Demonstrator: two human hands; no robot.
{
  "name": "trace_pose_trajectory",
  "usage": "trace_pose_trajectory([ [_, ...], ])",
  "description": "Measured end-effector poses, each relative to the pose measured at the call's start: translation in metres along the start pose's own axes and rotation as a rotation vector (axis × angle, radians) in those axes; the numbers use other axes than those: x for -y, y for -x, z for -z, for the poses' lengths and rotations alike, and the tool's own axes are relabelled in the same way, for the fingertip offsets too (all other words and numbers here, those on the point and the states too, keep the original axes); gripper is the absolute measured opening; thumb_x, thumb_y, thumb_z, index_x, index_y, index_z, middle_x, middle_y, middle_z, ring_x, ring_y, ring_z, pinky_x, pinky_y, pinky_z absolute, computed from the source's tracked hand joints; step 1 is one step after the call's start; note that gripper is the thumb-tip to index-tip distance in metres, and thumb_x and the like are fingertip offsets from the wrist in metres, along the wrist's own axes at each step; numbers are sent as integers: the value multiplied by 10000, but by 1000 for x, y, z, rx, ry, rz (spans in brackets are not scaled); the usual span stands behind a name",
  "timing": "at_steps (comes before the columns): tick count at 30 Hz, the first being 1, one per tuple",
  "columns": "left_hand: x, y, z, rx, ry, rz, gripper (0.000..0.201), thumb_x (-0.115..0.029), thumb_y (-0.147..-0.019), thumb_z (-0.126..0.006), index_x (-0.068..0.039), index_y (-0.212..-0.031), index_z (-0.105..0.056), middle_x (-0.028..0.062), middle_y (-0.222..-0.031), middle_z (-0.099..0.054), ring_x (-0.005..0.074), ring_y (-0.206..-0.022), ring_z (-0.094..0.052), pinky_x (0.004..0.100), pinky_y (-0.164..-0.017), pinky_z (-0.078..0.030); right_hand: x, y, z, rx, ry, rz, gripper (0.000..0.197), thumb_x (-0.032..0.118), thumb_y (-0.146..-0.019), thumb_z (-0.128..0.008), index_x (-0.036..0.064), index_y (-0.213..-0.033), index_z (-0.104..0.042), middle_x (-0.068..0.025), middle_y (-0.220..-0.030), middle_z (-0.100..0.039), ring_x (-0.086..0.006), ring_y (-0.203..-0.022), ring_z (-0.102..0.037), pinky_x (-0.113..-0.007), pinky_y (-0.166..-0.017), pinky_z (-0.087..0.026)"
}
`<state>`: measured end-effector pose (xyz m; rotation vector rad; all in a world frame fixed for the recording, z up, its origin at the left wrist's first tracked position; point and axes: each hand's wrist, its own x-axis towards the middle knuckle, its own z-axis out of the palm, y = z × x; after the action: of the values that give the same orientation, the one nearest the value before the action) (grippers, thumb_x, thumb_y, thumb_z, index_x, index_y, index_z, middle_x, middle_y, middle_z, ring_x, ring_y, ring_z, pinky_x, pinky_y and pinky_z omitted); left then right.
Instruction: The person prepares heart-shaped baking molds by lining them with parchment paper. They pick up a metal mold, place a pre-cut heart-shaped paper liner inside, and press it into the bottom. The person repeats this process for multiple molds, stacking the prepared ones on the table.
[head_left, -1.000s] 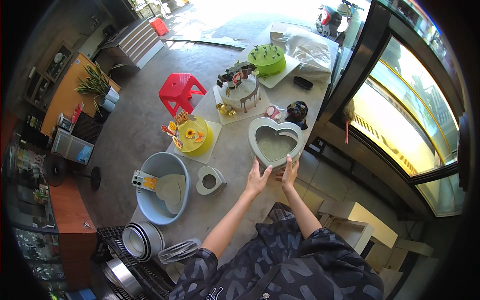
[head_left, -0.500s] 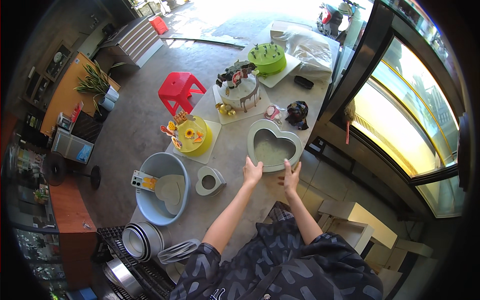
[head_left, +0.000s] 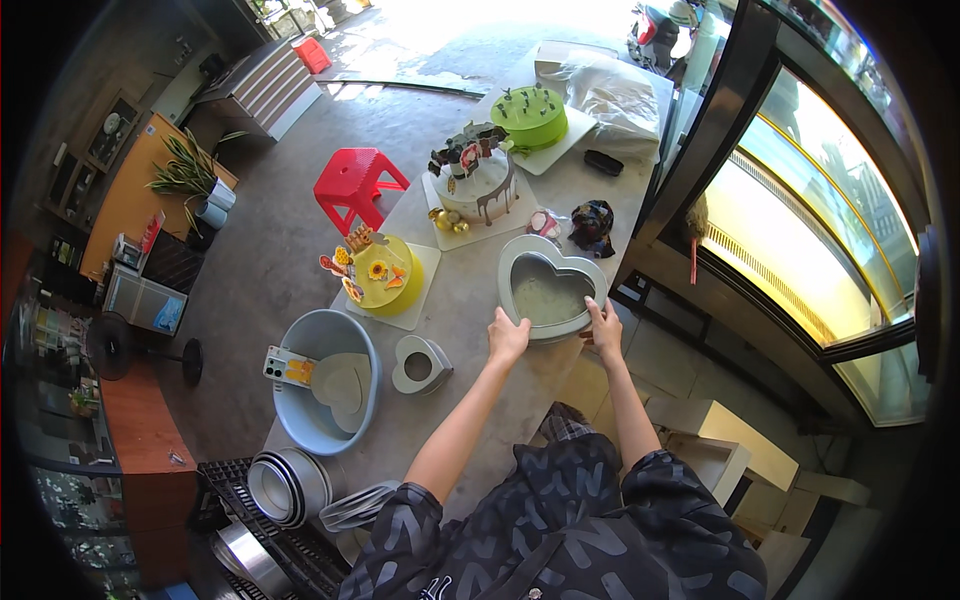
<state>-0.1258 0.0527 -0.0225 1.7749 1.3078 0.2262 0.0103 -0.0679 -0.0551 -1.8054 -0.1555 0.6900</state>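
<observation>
Both my hands hold a nested set of grey metal heart-shaped cake rings [head_left: 512,292] on the table. My left hand [head_left: 508,338] grips the near left side, thumb over the rim. With my right hand [head_left: 604,330] I grip the near right side, thumb on top and fingers around the outside. The tabletop shows through the middle. To the left lies a smaller heart-shaped ring [head_left: 436,374]. Beside it stands a blue plastic tub [head_left: 372,372] holding flat heart-shaped plates [head_left: 340,390] and a white phone-like object with yellow pictures [head_left: 288,367].
Beyond my hands stand a yellow cake [head_left: 388,290], a white drip cake [head_left: 490,200] and a green cake [head_left: 530,120] on boards. A dark crumpled bundle [head_left: 592,228] lies near the right edge. Round pans [head_left: 290,488] and whisks [head_left: 358,508] sit lower left; a red stool [head_left: 355,180] is beyond.
My right hand has moved up and right along the side of the heart-shaped rings and closed on it. The rings have turned slightly; my left hand stays on them.
</observation>
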Motion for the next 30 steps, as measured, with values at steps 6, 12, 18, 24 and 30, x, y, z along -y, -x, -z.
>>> trace_pose_trajectory([
  [6,17,-9,-4,57,73,69,434,-214,-678,-557,52,-998,-433,288,-949,-554,401,-926,-536,417,-834,-415,-7,0,-1,3,2,-1,564,453,-756,-563,101,-1186,-470,-92,-729,-606,-149,-512,-578,-270,-430,-475],
  [12,22,-18,-5,14,47,17,395,-176,-681,-586,67,-964,-458,227,-932,-564,266,-786,-611,336,-555,-550,1,-9,3,75,-18,-60,538,456,-749,-566,91,-1137,-487,-90,-816,-594,-178,-502,-586,-267,-415,-490],
  [18,20,-21,-4,116,133,-13,498,-279,-669,-578,48,-1017,-438,279,-972,-553,393,-941,-533,411,-828,-420,11,-14,9,157,-91,-119,528,477,-749,-527,91,-1106,-472,-121,-942,-569,-270,-542,-619,-298,-421,-520],
  [24,6,-15,0,165,130,68,513,-285,-676,-578,48,-1035,-425,278,-951,-559,371,-882,-569,402,-784,-451,13,-16,11,178,-126,-176,566,503,-746,-497,136,-1166,-402,-142,-1003,-557,-317,-546,-616,-325,-431,-521],
  [30,25,-15,-2,52,182,18,468,-249,-672,-574,52,-1007,-449,260,-898,-581,350,-816,-596,394,-731,-470,17,-5,5,220,-138,-161,572,501,-746,-505,122,-1163,-407,-146,-1012,-547,-292,-519,-609,-309,-409,-503],
])
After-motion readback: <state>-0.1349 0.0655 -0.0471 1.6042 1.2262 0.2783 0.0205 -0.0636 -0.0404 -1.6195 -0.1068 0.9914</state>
